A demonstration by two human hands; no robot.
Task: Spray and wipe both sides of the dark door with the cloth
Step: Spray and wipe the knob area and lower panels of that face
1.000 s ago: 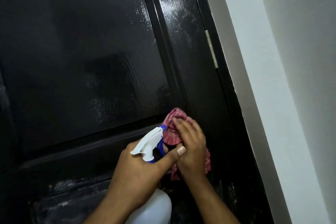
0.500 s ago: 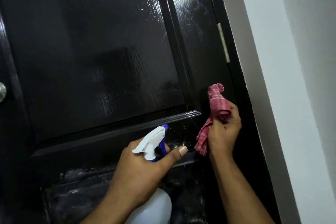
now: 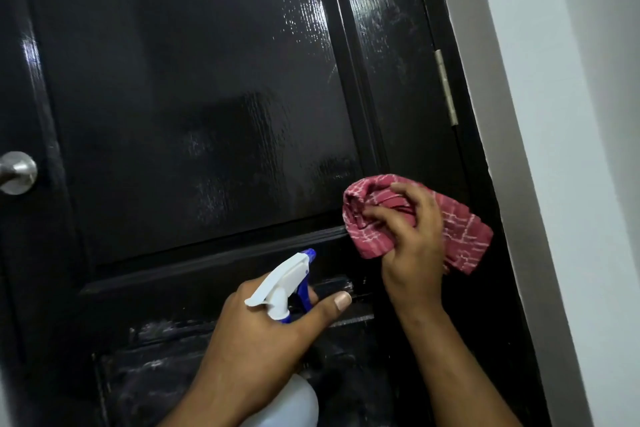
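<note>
The dark glossy door fills most of the view, with wet streaks on its upper panel and pale smears on the lower panel. My right hand grips a bunched red checked cloth against the door's right stile, level with the rail between the panels. My left hand holds a white spray bottle by its neck, its blue nozzle pointing up and right at the door; the bottle's body shows below my hand at the bottom edge.
A silver round doorknob sits at the far left edge. A metal hinge runs along the door's right side by the dark frame. A pale wall stands to the right.
My right hand with the cloth moved from just above the bottle out to the right, rose up the stile, then came back left and lower. The left hand and bottle stayed about where they were.
</note>
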